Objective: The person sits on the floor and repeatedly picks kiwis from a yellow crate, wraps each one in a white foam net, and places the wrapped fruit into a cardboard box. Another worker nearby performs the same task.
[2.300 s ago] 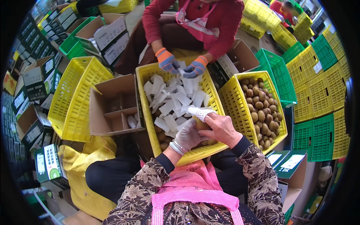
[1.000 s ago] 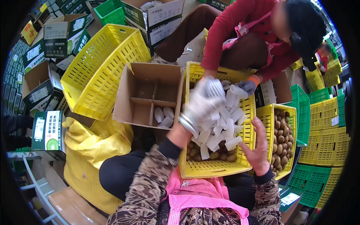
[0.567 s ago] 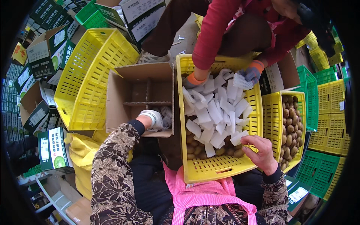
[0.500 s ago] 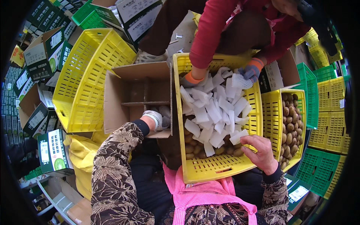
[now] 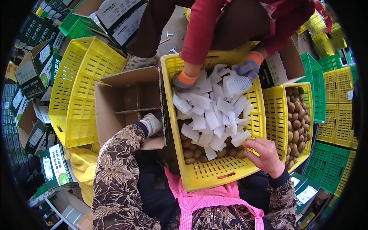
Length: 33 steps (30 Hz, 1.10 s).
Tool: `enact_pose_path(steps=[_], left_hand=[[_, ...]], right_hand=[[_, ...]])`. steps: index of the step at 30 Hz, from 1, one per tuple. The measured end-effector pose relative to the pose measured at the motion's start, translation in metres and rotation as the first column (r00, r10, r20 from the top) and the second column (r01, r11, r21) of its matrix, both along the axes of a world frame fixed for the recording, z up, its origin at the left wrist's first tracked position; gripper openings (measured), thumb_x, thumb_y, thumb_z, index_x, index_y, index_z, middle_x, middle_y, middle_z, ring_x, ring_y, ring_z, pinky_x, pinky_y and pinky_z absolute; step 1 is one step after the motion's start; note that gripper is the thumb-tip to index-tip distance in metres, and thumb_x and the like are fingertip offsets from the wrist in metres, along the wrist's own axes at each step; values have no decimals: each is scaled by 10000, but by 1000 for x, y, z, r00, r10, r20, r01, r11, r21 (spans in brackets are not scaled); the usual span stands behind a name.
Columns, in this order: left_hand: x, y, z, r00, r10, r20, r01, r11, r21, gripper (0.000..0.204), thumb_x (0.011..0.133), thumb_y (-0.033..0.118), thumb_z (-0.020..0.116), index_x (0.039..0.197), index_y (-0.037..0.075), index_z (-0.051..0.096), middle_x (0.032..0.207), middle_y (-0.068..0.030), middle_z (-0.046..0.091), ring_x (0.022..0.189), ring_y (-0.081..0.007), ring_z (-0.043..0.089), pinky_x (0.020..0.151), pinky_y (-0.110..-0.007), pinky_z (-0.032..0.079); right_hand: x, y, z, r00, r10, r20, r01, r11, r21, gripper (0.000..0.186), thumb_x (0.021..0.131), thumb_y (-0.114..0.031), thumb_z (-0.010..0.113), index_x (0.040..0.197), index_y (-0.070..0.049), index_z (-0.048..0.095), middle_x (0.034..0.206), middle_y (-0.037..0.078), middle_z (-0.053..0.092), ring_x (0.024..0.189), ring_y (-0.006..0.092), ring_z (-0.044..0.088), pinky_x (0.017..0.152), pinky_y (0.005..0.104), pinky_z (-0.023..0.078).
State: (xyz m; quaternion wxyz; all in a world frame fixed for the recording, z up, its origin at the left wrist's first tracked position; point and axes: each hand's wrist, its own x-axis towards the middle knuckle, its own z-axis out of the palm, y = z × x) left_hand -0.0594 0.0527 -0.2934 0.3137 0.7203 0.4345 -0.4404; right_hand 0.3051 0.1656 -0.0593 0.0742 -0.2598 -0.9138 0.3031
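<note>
My left hand [image 5: 152, 123], in a white glove, reaches into a divided cardboard box [image 5: 102, 105]; its fingers and anything in them are hidden. My bare right hand [image 5: 264, 155] is open, fingers loosely bent, over the near right of the yellow crate [image 5: 212, 180]. That crate holds white foam pieces [image 5: 211, 120] lying on brown kiwifruit [image 5: 188, 153]. A co-worker's orange-banded gloved left hand [image 5: 249, 69], across from me, grips a white mesh sleeve [image 5: 239, 84], while their other gloved hand [image 5: 184, 79] reaches among the foam.
A second yellow crate [image 5: 306, 153] of kiwifruit [image 5: 297, 126] stands at the right, with green crates [image 5: 316, 92] and stacked yellow ones beyond. At the left are an empty yellow crate [image 5: 80, 88], printed cartons [image 5: 53, 165] and a yellow sack [image 5: 82, 172].
My hands have separated from the sleeved fruit they held: the left swung left and down into the box, the right opened and moved right. The co-worker has leaned over the crate.
</note>
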Motion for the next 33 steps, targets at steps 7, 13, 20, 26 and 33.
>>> enact_pose_path(steps=[7, 13, 20, 26, 33], left_hand=[[-14, -44, -63, 992, 91, 86, -115, 935, 336, 253, 851, 129, 524, 1029, 78, 696, 968, -111, 703, 829, -307, 691, 564, -485, 509], [-22, -28, -62, 979, -17, 204, -40, 962, 271, 253, 853, 168, 521, 962, 110, 742, 997, -105, 710, 937, -273, 675, 721, -403, 521], [-33, -59, -131, 977, 119, 179, -178, 916, 361, 313, 857, 284, 530, 1077, 141, 701, 1127, -142, 663, 1061, -271, 630, 818, -386, 517], [-6, 20, 59, 828, 560, 39, -553, 803, 221, 417, 724, 333, 716, 1078, 116, 688, 1118, -173, 653, 1060, -335, 617, 853, -410, 518], [19, 16, 205, 667, 545, 508, -728, 331, 601, 337, 820, 299, 624, 1059, 62, 609, 1021, -199, 656, 945, -379, 627, 833, -435, 501]], right_hand=[[0, 0, 5, 999, 35, -8, -34, 998, 51, 270, 715, -90, 721, 973, -59, 646, 749, 88, 622, 659, 267, 623, 583, 354, 500], [11, -4, 8, 1000, 13, 24, -16, 996, 92, 247, 743, -129, 702, 974, -65, 645, 742, 71, 614, 661, 259, 622, 589, 355, 504], [37, 14, -29, 974, -172, 150, 168, 985, 39, 297, 753, -191, 699, 1018, -74, 633, 810, 110, 631, 743, 311, 636, 656, 398, 516], [41, 16, -120, 889, -283, 360, 270, 959, 89, 566, 731, -343, 741, 1175, -63, 530, 978, 184, 623, 885, 363, 627, 753, 444, 497], [1, 22, -154, 852, -476, 218, 405, 863, 301, 125, 752, -213, 642, 818, -108, 628, 724, 127, 656, 700, 361, 642, 642, 459, 513]])
